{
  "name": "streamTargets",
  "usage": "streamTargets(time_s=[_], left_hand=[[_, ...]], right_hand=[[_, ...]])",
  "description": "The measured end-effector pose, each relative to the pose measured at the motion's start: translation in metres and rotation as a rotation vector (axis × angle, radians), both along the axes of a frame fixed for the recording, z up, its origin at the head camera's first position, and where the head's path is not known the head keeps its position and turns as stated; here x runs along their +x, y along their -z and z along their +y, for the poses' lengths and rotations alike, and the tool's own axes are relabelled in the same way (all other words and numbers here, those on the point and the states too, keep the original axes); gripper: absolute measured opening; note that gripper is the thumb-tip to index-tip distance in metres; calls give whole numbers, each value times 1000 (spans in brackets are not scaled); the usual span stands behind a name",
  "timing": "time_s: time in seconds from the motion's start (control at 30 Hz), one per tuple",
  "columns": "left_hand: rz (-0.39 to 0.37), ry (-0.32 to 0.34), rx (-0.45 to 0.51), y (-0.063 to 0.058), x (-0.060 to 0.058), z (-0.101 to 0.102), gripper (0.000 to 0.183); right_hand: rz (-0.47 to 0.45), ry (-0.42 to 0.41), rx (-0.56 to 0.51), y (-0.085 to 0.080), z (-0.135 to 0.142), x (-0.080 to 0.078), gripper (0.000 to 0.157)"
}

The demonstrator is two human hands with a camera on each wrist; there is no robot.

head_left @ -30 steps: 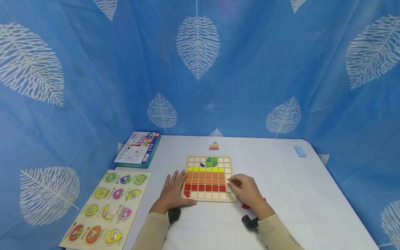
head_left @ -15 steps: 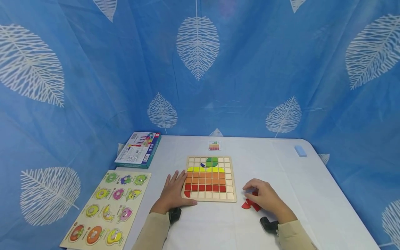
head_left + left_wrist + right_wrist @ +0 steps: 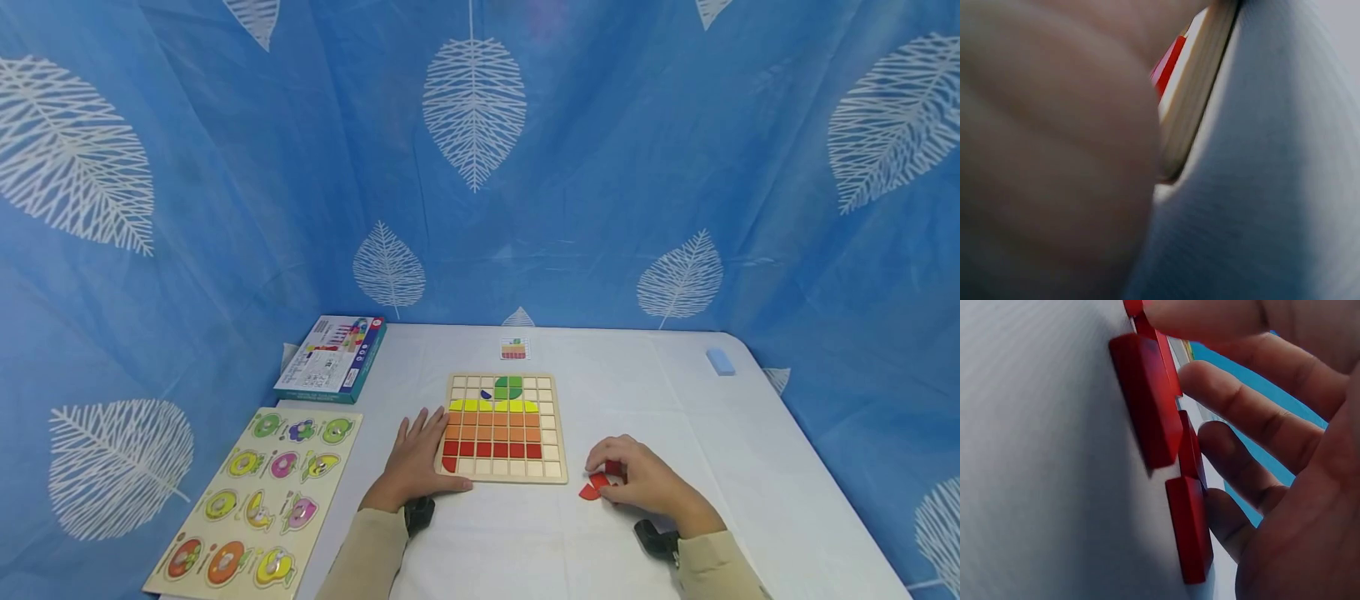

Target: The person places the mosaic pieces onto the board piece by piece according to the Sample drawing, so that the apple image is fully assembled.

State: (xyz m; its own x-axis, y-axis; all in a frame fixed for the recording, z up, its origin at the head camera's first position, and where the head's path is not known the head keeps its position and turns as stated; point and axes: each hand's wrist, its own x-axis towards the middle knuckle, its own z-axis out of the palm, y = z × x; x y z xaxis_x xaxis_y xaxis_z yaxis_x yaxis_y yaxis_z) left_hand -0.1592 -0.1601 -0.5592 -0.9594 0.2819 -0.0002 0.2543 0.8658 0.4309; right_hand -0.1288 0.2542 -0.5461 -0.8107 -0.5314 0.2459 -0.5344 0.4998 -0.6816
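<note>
A wooden grid board [image 3: 553,472] lies flat on the table, with red, orange, yellow and green tiles and a small blue piece set in it. My left hand [image 3: 415,463] rests with spread fingers along the board's left edge, thumb at its lower corner. To the right of the board, my right hand [image 3: 642,477] hovers over a small pile of loose red tiles [image 3: 590,492]. In the right wrist view its fingers are loosely bent beside several red tiles [image 3: 1147,403], and the thumb touches one near the top. No tile is visibly gripped.
A small pattern card [image 3: 514,349] lies behind the board. On the left are a fruit puzzle board [image 3: 288,454] and a game box [image 3: 330,360]. A light blue block [image 3: 721,362] sits at the far right of the table.
My right hand has moved from the board's right edge rightward and down to the red tiles, where its fingers have lowered. My left hand has stayed in place; the board's tiles look the same.
</note>
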Motion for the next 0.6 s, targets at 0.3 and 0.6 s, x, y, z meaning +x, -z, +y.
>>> streamTargets(time_s=[0.3, 0.6], left_hand=[[14, 2, 0, 1, 0, 0, 131], [19, -3, -7, 2, 0, 0, 131]], right_hand=[[-28, 100, 50, -2, 7, 1, 34], [-33, 194, 103, -3, 6, 0, 32]])
